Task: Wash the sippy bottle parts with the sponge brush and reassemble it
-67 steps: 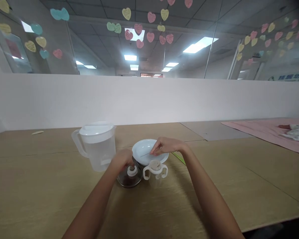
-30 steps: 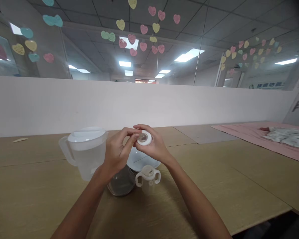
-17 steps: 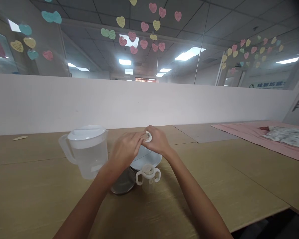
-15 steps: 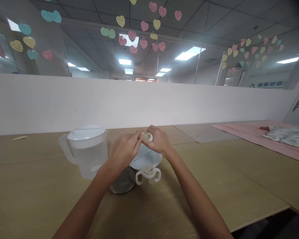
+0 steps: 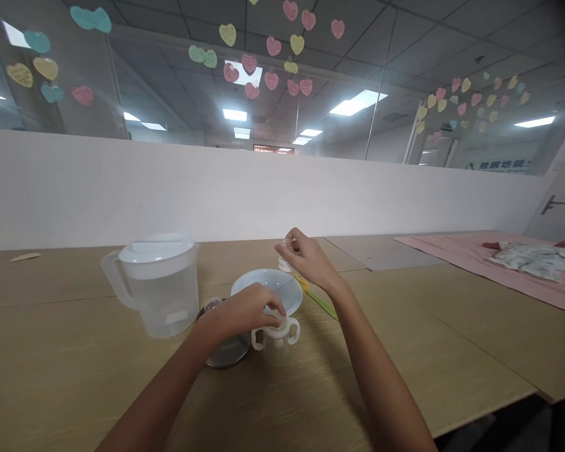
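Observation:
My left hand (image 5: 249, 309) is at the top of a clear two-handled baby bottle (image 5: 277, 344), its thumb and fingers pinched over the white teat end. The bottle stands upright on the table. Farther back, my right hand (image 5: 313, 256) is closed on a small clear piece with a white ring (image 5: 285, 263), partly hidden by the fingers. Behind the bottle is a white bowl (image 5: 292, 294). A dark metal dish (image 5: 230, 356) lies partly under my left hand, with a clear rounded item (image 5: 211, 304) at its far side.
To the left stands a lidded plastic pitcher (image 5: 162, 292) of clear liquid. A green-handled tool with a yellow end (image 5: 324, 305) lies right of the bowl. A pink cloth (image 5: 456, 248) covers the far right of the table, against the low white wall (image 5: 216, 194).
The hands have parted. My left hand has come down and nearer, onto the baby bottle's top; my right hand has kept the small ringed piece, slightly right. The bowl and green-handled tool show more.

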`<state>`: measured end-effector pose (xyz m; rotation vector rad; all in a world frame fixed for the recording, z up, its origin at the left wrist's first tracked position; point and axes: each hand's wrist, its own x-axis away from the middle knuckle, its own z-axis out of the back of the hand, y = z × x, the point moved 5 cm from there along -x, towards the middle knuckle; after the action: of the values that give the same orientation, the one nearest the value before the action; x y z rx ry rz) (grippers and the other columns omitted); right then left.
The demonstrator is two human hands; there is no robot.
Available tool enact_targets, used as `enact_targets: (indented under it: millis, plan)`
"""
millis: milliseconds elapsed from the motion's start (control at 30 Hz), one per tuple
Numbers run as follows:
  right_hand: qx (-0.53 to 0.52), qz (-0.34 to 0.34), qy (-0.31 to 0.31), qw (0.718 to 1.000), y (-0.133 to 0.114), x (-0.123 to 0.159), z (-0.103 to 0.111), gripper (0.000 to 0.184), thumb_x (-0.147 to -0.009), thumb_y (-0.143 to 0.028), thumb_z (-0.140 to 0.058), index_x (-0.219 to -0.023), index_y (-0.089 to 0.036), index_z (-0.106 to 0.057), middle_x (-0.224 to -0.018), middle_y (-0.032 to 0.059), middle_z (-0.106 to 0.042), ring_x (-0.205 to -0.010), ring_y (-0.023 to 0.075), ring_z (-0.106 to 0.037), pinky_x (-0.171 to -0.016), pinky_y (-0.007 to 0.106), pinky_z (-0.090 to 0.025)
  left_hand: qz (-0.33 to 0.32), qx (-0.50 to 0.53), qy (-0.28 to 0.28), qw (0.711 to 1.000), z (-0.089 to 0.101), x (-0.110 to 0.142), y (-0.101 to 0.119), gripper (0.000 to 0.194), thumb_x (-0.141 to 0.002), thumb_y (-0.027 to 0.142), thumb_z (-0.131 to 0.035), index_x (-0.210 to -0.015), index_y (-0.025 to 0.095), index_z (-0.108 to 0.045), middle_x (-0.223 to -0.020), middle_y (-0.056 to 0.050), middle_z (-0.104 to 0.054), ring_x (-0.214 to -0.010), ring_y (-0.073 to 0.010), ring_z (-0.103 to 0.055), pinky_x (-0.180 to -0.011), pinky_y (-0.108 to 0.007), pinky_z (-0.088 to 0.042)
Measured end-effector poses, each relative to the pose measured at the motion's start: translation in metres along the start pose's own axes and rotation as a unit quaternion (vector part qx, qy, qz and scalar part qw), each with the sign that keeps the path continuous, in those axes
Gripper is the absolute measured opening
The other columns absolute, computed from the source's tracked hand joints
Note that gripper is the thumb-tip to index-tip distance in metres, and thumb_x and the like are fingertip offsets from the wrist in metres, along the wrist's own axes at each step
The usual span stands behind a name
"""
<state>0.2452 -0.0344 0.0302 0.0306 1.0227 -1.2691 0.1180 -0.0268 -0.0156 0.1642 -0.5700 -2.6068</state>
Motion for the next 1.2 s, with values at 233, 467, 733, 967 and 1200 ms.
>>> enact_targets:
  millis: [233,467,733,967,1200]
  plan:
    - [0.084,0.039,-0.059,0.994,-0.023,0.009,0.006,0.015,-0.071,-0.031,-0.057,-0.071,-0.017,-0.053,-0.07,-0.0007,-0.053,-0.064,0.0104,-0.045,-0.056,0.021,-0.03,-0.016,0.033,0.018,0.999,-0.004,-0.008,-0.007,0.019,-0.067,0.03,-0.055,-0.081,0.022,-0.066,-0.082,0.002,-0.065,-0.075,-0.0152,-0.056,-0.064,-0.022,-0.038]
    - [0.091,0.031,-0.231,0.968,-0.021,0.02,0.006,0.007,-0.067,-0.022,-0.06,-0.07,-0.015,-0.06,-0.065,-0.0021,-0.055,-0.059,0.0079,-0.046,-0.053,0.019,-0.03,-0.023,0.142,0.015,0.99,-0.008,-0.017,-0.024,0.037,-0.059,0.032,-0.065,-0.092,0.019,-0.054,-0.093,-0.001,-0.062,-0.087,-0.0164,-0.057,-0.076,-0.027,-0.044]
    - [0.094,-0.003,-0.348,0.933,-0.012,0.026,-0.015,0.009,-0.064,-0.017,-0.063,-0.072,-0.016,-0.065,-0.068,-0.0014,-0.059,-0.061,0.0082,-0.05,-0.052,0.018,-0.032,-0.034,0.286,0.008,0.958,-0.024,-0.012,-0.029,0.045,-0.061,0.028,-0.065,-0.101,0.019,-0.047,-0.1,-0.005,-0.06,-0.095,-0.0194,-0.056,-0.08,-0.033,-0.044]
    - [0.123,0.004,-0.343,0.931,-0.013,0.025,-0.025,0.01,-0.064,-0.015,-0.064,-0.074,-0.017,-0.066,-0.07,-0.001,-0.058,-0.06,0.0079,-0.049,-0.05,0.017,-0.031,-0.048,0.464,0.101,0.879,-0.058,0.0,-0.036,0.044,-0.074,0.038,-0.058,-0.111,0.019,-0.042,-0.116,-0.011,-0.055,-0.107,-0.0215,-0.051,-0.084,-0.033,-0.043]
    - [0.102,0.001,-0.347,0.932,-0.009,0.025,-0.028,0.01,-0.063,-0.013,-0.063,-0.072,-0.016,-0.065,-0.07,-0.0006,-0.058,-0.065,0.0092,-0.051,-0.051,0.017,-0.033,0.0,0.412,0.246,0.878,-0.074,0.012,-0.034,0.044,-0.081,0.039,-0.049,-0.118,0.02,-0.039,-0.121,-0.009,-0.053,-0.112,-0.0215,-0.048,-0.091,-0.035,-0.039]
